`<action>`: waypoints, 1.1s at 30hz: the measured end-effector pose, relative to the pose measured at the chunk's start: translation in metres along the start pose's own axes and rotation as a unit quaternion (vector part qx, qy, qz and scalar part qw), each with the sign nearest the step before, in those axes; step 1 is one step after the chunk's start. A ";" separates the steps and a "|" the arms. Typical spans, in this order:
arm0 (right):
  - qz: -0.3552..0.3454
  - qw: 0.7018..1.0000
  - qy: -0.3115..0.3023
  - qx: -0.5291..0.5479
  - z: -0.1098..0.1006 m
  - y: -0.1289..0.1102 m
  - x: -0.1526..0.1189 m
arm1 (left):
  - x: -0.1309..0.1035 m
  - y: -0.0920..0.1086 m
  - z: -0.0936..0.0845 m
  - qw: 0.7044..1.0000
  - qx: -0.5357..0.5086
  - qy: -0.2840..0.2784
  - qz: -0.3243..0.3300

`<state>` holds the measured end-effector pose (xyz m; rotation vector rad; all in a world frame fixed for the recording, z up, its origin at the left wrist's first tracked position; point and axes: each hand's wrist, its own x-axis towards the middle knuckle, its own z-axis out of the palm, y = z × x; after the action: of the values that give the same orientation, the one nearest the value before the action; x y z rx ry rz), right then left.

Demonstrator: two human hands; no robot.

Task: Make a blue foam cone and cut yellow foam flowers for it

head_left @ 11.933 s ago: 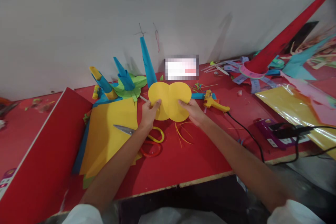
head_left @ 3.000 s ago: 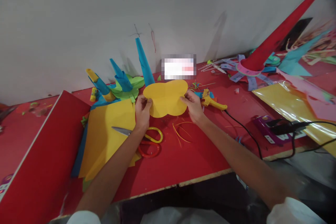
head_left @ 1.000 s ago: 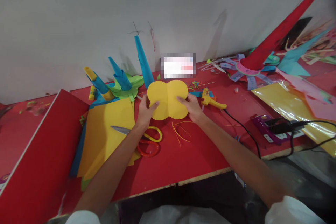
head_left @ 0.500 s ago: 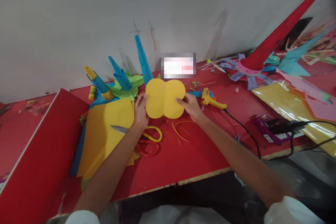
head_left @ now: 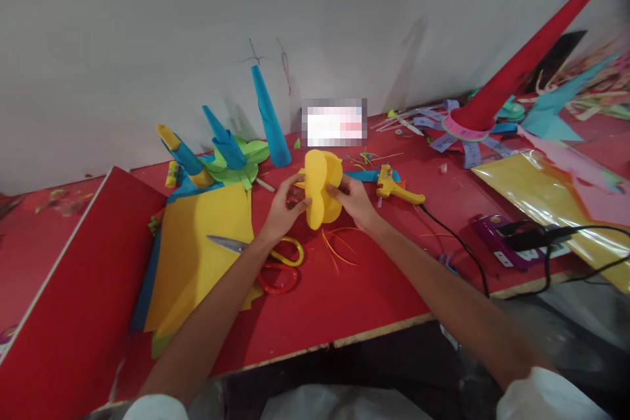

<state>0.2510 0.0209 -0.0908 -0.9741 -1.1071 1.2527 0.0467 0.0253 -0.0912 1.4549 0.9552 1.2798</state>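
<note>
- Left hand [head_left: 285, 210] curled at the left side of the cutout [head_left: 315, 193], thumb on the near edge, fingertips higher up. Light grip by the look of it.
- Right hand [head_left: 358, 203] pinching the other side, thumb in front, fingers mostly hidden.
- Looks like a folding step, so go slow: line up the rounded edges first, then press.
- Keep both pinches soft. Probably thin enough to kink if squeezed hard.
- For a clean crease, run a thumb along the bend from the middle outwards instead of mashing everything flat at once.
- Watch for drift between the halves; easy to end up with lopsided lobes.
- Held up over the red counter [head_left: 354, 295], beyond the scissors [head_left: 231, 244], left of the glue gun [head_left: 388, 184] and just right of the tall blue cone [head_left: 270, 121]. Best kept off that nozzle, just in case.
- As for looks: plain bright yellow, round-lobed, pretty smooth along the visible edges.
- Bent, not flat: near part seen narrow, another part fanning out behind to the right, small yellow bit poking out by the left fingertips. Can't tell exactly where the fold line runs, or whether one sheet or several.
</note>
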 end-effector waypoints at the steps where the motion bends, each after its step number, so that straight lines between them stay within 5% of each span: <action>1: 0.002 1.000 0.000 0.000 0.000 0.000 0.000 | 0.000 -0.001 0.000 1.000 -0.011 0.010 -0.002; 9: 0.000 0.999 -0.050 0.004 0.002 -0.001 -0.002 | 0.000 0.000 -0.002 0.997 -0.041 0.009 -0.063; 18: -0.007 0.996 -0.091 -0.003 0.003 0.004 0.000 | 0.000 0.006 -0.003 0.997 -0.029 0.051 -0.053; 26: -0.043 0.998 -0.026 -0.027 0.000 -0.006 -0.006 | 0.001 0.004 -0.004 0.995 -0.015 0.097 -0.012; 33: -0.096 0.983 -0.079 -0.133 -0.004 -0.004 -0.004 | 0.001 0.002 -0.007 0.996 0.066 0.063 0.009</action>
<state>0.2563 0.0163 -0.0878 -0.9502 -1.4848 1.0571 0.0401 0.0266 -0.0889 1.5004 1.1299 1.3570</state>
